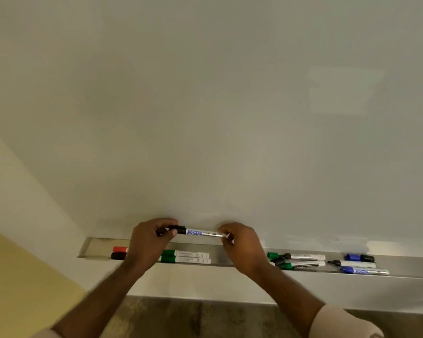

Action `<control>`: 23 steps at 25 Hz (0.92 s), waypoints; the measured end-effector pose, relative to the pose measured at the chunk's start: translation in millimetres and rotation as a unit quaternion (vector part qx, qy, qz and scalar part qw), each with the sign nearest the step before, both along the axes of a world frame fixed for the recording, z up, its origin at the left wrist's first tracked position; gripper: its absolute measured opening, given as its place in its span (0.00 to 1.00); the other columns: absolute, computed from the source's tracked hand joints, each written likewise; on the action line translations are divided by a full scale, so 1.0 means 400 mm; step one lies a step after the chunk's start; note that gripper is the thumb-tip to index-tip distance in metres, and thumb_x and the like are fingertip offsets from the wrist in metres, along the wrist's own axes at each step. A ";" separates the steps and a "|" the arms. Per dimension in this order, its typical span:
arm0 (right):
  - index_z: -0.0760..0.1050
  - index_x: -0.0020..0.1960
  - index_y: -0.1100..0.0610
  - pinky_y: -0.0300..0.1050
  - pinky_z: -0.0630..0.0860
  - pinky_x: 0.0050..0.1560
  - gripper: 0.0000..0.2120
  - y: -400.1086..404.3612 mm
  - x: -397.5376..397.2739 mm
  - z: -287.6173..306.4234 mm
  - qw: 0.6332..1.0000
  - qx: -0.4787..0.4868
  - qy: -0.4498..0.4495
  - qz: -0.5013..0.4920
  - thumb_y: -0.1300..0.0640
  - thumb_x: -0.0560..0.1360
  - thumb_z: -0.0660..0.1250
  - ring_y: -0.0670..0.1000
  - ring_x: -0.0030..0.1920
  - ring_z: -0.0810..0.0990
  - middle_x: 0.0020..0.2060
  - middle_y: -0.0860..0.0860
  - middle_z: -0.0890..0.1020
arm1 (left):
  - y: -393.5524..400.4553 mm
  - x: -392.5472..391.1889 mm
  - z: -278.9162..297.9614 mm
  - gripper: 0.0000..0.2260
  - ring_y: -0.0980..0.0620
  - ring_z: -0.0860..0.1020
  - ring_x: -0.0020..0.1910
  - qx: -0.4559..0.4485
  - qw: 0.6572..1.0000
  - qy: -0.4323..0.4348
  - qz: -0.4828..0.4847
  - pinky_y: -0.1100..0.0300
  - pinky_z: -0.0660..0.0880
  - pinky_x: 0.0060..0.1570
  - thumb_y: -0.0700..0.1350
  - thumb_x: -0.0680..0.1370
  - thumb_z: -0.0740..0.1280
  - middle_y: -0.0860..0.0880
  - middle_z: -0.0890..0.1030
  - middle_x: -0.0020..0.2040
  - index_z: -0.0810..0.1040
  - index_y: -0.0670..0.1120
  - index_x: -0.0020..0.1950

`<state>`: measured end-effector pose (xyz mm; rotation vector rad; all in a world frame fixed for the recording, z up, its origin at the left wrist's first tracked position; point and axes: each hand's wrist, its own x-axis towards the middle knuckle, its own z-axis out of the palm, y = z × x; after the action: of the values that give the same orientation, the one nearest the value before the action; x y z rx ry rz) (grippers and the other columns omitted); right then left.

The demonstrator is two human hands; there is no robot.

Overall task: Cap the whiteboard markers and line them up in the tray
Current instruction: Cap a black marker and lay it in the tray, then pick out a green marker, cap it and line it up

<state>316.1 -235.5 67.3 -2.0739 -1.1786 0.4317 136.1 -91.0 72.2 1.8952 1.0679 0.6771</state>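
My left hand (149,240) pinches the black cap (178,229) end of a marker (203,232). My right hand (239,245) pinches the other end, above the tray (95,247).

Both arms reach forward, hands level and apart. Left hand (150,237) pinches marker (200,232) at cap end; right hand (239,242) pinches the other end.

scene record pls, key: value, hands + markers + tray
left hand: grips black cap end of held marker
right hand: pinches barrel's other end
held marker: horizontal, above tray, in front of whiteboard
tray: metal ledge under the board
tray left: red cap, black cap, two capped green markers side by side
tray right: loose green, black and blue markers, not lined up
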 end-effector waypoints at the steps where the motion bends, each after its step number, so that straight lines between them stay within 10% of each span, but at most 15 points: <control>1: 0.81 0.47 0.52 0.45 0.77 0.45 0.10 0.008 -0.013 -0.021 1.000 -0.023 -0.005 -0.007 0.63 0.74 0.63 0.49 0.42 0.79 0.44 0.49 0.82 | 0.000 -0.003 -0.026 0.10 0.55 0.80 0.42 0.017 1.000 0.022 0.005 0.62 0.75 0.47 0.38 0.71 0.74 0.54 0.84 0.43 0.84 0.50 0.48; 23: 0.82 0.50 0.54 0.49 0.76 0.42 0.10 0.008 -0.018 -0.167 0.990 -0.015 -0.138 0.021 0.63 0.72 0.67 0.54 0.44 0.77 0.44 0.51 0.82 | 0.035 -0.055 -0.226 0.05 0.52 0.75 0.48 0.174 0.976 0.126 -0.037 0.57 0.72 0.51 0.41 0.75 0.69 0.50 0.82 0.48 0.83 0.47 0.49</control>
<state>308.7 -232.3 0.6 -2.1890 -1.3841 0.1854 114.1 -77.1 -18.3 2.3624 1.0794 0.6218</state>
